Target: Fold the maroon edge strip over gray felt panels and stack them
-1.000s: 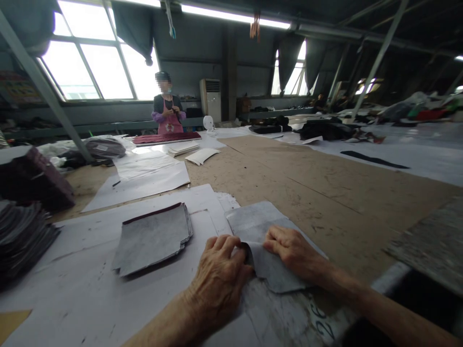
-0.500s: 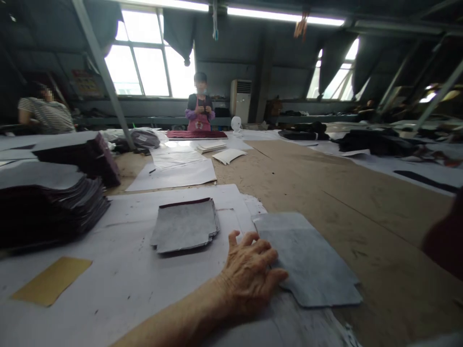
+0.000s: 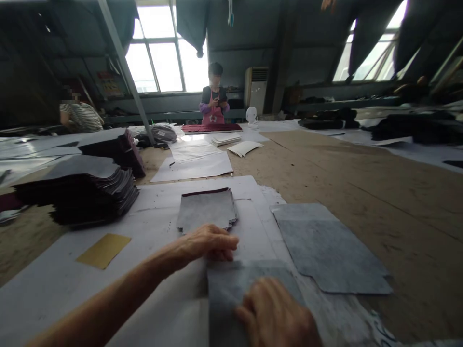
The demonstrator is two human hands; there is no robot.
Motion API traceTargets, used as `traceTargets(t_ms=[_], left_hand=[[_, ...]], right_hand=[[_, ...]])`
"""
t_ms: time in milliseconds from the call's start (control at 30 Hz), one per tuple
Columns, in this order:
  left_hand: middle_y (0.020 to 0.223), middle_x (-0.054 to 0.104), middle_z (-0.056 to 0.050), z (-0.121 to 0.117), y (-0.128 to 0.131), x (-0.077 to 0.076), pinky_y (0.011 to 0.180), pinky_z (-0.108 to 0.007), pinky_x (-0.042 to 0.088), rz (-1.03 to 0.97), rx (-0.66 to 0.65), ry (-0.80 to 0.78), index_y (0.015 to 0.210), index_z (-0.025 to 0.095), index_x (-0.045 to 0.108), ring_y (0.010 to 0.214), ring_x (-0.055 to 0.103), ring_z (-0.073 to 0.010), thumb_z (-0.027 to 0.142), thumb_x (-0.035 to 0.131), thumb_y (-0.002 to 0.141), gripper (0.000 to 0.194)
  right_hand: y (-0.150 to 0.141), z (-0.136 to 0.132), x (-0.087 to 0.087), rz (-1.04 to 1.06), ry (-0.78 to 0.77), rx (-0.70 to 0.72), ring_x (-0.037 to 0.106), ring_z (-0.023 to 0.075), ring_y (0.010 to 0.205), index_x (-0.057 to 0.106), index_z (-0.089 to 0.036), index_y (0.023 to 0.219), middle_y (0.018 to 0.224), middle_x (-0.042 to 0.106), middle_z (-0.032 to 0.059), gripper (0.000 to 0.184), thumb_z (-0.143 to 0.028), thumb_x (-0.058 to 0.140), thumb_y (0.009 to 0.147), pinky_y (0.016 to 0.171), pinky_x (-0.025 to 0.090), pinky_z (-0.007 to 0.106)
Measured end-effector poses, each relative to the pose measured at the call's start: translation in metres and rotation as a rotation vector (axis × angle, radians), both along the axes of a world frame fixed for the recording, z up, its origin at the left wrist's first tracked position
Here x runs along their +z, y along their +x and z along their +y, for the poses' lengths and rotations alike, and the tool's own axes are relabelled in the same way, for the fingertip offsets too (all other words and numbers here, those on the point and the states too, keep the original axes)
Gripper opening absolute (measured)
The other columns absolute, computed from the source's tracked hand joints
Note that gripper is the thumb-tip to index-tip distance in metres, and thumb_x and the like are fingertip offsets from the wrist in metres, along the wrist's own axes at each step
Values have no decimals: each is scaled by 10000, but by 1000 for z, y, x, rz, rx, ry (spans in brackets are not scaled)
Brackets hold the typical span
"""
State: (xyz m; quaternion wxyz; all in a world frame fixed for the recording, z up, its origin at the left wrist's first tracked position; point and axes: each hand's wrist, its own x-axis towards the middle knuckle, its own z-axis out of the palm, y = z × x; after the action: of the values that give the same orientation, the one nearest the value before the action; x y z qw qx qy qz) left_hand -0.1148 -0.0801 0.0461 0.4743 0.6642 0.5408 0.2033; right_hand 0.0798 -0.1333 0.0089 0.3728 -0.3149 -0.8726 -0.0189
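Note:
A grey sheet piece (image 3: 224,294) with a paler band along its top lies close in front of me, over white paper. My left hand (image 3: 213,242) is at its upper left corner, fingers bent and closed on the edge. Over the middle of this piece is my right hand (image 3: 277,315), blurred, with thumb and fingers curled in on the sheet. A similar grey piece (image 3: 329,248), notched at a lower corner, lies flat to the right. Just beyond my left hand sits a small stack of grey pieces (image 3: 206,209) with a dark red edge, partly covered by that hand.
At left stands a tall stack of dark, grey-topped pieces (image 3: 94,190), with a dark block-like stack (image 3: 114,152) behind. A yellowish card (image 3: 103,250) lies on the white paper (image 3: 152,279). White sheets (image 3: 202,166) lie farther off. A person in a pink apron (image 3: 214,103) stands across the table.
My right hand, out of view half a second ago, is back over another grey piece in front of me. My left hand has left the right-hand piece. The view has turned left.

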Motion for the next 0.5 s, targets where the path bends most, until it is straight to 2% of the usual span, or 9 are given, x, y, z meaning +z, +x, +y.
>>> traceTargets(t_ms=[67, 100, 200, 267, 367, 400, 500], left_hand=[[743, 649, -49, -12, -17, 5, 562, -233, 429, 77, 14, -30, 903, 112, 665, 648, 568, -155, 417, 629, 671, 384], [737, 636, -24, -18, -23, 5, 565, -225, 418, 114, 25, -24, 911, 136, 666, 648, 553, -146, 346, 674, 622, 357], [732, 585, 14, -31, -27, 0, 567, -212, 394, 209, 77, 59, 893, 177, 663, 640, 507, -121, 208, 672, 574, 320], [721, 552, 20, -35, -26, -6, 568, -213, 382, 253, 116, 145, 869, 184, 661, 635, 482, -113, 146, 636, 578, 294], [702, 530, 17, -39, -24, -13, 591, -229, 391, 273, 139, 260, 830, 189, 669, 642, 480, -117, 103, 608, 598, 254], [708, 534, 14, -39, -24, -15, 610, -239, 401, 271, 135, 292, 816, 194, 675, 654, 490, -120, 102, 608, 609, 236], [767, 564, -1, -42, -26, -19, 680, -276, 431, 251, 113, 366, 818, 218, 693, 716, 522, -136, 114, 615, 656, 208]], right_hand=[[-41, -12, -12, 48, 14, 18, 459, 154, 510, 437, -200, 635, 552, 456, 21, 222, -145, 399, 847, 434, 325, 287], [-57, -17, -18, 95, 24, 14, 448, 162, 505, 434, -200, 617, 538, 442, 25, 242, -133, 377, 842, 422, 298, 295], [-82, -26, -29, 224, 2, 21, 425, 184, 498, 439, -199, 568, 510, 421, 42, 307, -133, 313, 840, 403, 250, 308], [-79, -23, -27, 207, -38, 136, 433, 181, 502, 460, -190, 566, 522, 454, 46, 322, -152, 318, 852, 409, 288, 304], [-56, -6, -10, 114, -168, 341, 501, 167, 604, 540, -163, 655, 621, 545, 44, 244, -131, 391, 846, 522, 416, 282], [-46, 3, -3, 102, -219, 339, 520, 168, 664, 569, -160, 713, 680, 573, 47, 205, -111, 413, 836, 580, 443, 282], [-22, 30, 10, 40, -251, 183, 532, 201, 821, 611, -165, 907, 864, 621, 65, 177, -88, 501, 792, 705, 471, 336]])
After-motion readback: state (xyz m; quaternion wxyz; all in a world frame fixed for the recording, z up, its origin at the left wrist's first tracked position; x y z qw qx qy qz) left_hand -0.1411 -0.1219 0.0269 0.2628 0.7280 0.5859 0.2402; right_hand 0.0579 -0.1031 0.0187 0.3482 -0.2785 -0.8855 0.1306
